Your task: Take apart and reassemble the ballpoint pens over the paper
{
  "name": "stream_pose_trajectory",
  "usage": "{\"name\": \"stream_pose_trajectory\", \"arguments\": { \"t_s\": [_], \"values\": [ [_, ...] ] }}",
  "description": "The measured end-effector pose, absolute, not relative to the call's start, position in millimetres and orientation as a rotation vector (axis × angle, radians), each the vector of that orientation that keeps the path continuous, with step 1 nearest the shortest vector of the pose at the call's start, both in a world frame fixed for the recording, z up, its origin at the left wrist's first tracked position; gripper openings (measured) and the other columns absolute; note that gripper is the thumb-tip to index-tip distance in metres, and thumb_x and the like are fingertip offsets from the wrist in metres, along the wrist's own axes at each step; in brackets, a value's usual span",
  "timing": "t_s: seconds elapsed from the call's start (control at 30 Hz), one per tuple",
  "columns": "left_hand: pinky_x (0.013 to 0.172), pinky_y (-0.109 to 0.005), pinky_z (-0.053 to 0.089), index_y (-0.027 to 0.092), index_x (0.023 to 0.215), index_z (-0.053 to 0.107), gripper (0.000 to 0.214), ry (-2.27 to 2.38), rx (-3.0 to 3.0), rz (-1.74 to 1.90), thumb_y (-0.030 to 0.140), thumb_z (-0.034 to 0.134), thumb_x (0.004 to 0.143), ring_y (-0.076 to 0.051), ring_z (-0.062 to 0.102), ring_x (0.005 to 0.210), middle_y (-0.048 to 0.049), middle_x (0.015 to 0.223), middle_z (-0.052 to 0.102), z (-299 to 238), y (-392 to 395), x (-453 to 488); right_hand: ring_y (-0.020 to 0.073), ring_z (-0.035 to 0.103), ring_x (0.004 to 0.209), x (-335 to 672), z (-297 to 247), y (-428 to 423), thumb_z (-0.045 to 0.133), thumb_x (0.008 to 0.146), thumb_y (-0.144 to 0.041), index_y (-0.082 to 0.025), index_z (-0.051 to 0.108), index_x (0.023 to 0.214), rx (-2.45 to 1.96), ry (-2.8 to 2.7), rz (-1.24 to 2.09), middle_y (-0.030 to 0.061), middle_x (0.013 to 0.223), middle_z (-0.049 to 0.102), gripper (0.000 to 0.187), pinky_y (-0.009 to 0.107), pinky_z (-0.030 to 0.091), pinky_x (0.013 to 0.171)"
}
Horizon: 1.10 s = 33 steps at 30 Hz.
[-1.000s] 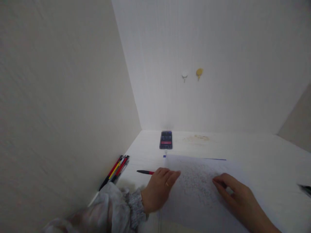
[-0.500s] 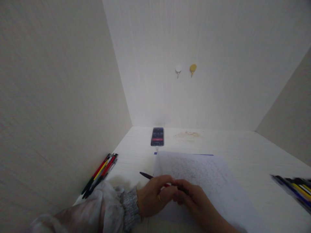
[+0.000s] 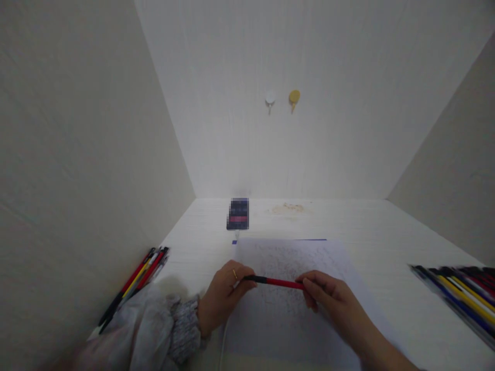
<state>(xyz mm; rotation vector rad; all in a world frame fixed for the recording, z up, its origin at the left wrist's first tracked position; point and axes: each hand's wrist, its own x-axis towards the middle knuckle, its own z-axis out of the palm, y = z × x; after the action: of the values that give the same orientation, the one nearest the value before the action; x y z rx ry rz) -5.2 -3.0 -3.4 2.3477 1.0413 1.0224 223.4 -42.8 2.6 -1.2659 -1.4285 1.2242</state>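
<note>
"While the red-and-black pen [image 3: 284, 283] is held crosswise over the written-on paper [image 3: 278, 332], which step is in hand?"

"A two-handed hold, apparently: the black part is pinched by the left hand [image 3: 226, 291], the red part by the right hand [image 3: 328, 294]."

"And what is called for next?"

"Presumably, one pinch should be held firm before the other is loosened."

A gold ring [image 3: 234, 274], pale sleeve [image 3: 145, 330] and speckled grey cuff [image 3: 185, 327] show.

Red-and-black pen [image 3: 284, 283], dark-marked white paper [image 3: 286, 330], speckled grey cuff [image 3: 184, 327], yellow hook [image 3: 294, 96], white hook [image 3: 269, 98]
</note>
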Motion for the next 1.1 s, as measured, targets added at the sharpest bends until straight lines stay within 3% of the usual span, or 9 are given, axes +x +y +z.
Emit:
{"name": "stream_pose_trajectory", "arguments": {
  "t_s": [0.23,0.33,0.47,0.53,0.63,0.73,0.9,1.0,1.1],
  "values": [
    [0.060,-0.023,0.038,0.016,0.052,0.046,0.034,1.115,2.342,0.863,0.026,0.036,0.083,-0.011,0.046,0.058,0.0014,0.050,0.048,3,-5,-1,0.0144,0.051,0.068,223,10,-48,0.046,0.075,-0.030,-0.020,0.055,0.074,-1.345,-1.595,0.925,0.0016,0.069,0.056,0.013,0.026,0.039,0.063],
    [0.060,-0.022,0.038,0.016,0.054,0.048,0.033,1.118,2.332,0.843,0.026,0.035,0.083,-0.012,0.047,0.059,0.0013,0.049,0.050,3,-5,-1,0.0154,0.053,0.073,223,13,-47,0.050,0.072,-0.034,-0.020,0.053,0.070,-1.238,-1.544,0.927,0.0036,0.078,0.057,0.015,0.027,0.041,0.065],
    [0.060,-0.024,0.038,0.016,0.063,0.052,0.026,1.043,2.422,0.870,0.027,0.039,0.081,-0.012,0.048,0.057,0.0009,0.053,0.053,4,-5,-1,0.0111,0.051,0.044,219,9,-45,0.036,0.076,-0.048,-0.018,0.048,0.096,-1.254,-1.305,1.299,0.0022,0.067,0.057,0.038,0.024,0.039,0.040],
    [0.060,-0.024,0.038,0.016,0.063,0.053,0.024,1.023,2.451,0.904,0.028,0.040,0.081,-0.012,0.048,0.056,0.0007,0.054,0.053,4,-5,-1,0.0081,0.042,0.032,219,5,-44,0.033,0.077,-0.049,-0.015,0.051,0.086,-1.301,-1.294,1.426,-0.0013,0.053,0.052,0.039,0.021,0.030,0.031],
    [0.058,-0.023,0.038,0.017,0.062,0.052,0.024,1.027,2.472,0.918,0.028,0.042,0.080,-0.012,0.047,0.056,0.0007,0.053,0.052,2,-4,-1,0.0078,0.045,0.040,222,2,-42,0.051,0.069,-0.040,-0.016,0.052,0.066,-1.291,-1.352,1.308,-0.0028,0.049,0.049,0.025,0.020,0.035,0.040],
    [0.058,-0.023,0.038,0.017,0.062,0.053,0.023,1.045,2.477,0.910,0.027,0.042,0.080,-0.012,0.048,0.057,0.0006,0.053,0.053,0,-3,-1,0.0116,0.054,0.060,223,4,-41,0.060,0.062,-0.035,-0.017,0.054,0.074,-1.237,-1.316,1.214,0.0000,0.065,0.056,0.022,0.023,0.042,0.055],
    [0.058,-0.024,0.039,0.017,0.072,0.057,0.018,1.066,2.491,0.940,0.028,0.044,0.079,-0.013,0.049,0.059,-0.0003,0.057,0.056,2,-3,-1,0.0098,0.045,0.035,220,3,-41,0.041,0.072,-0.048,-0.015,0.052,0.073,-1.332,-1.226,1.470,-0.0011,0.052,0.052,0.034,0.023,0.034,0.035],
    [0.058,-0.024,0.039,0.017,0.068,0.057,0.021,1.095,2.510,0.894,0.028,0.043,0.080,-0.013,0.049,0.058,-0.0002,0.057,0.055,3,-4,-1,0.0107,0.051,0.050,222,5,-40,0.058,0.063,-0.036,-0.016,0.051,0.060,-1.276,-1.295,1.248,-0.0007,0.057,0.053,0.021,0.023,0.040,0.048],
    [0.057,-0.024,0.039,0.017,0.066,0.057,0.023,1.129,2.522,0.865,0.028,0.043,0.080,-0.013,0.048,0.058,0.0000,0.055,0.054,2,-3,-1,0.0142,0.055,0.070,223,6,-40,0.060,0.061,-0.034,-0.018,0.054,0.067,-1.216,-1.270,1.162,0.0026,0.076,0.057,0.019,0.025,0.043,0.062]
  ]
}}
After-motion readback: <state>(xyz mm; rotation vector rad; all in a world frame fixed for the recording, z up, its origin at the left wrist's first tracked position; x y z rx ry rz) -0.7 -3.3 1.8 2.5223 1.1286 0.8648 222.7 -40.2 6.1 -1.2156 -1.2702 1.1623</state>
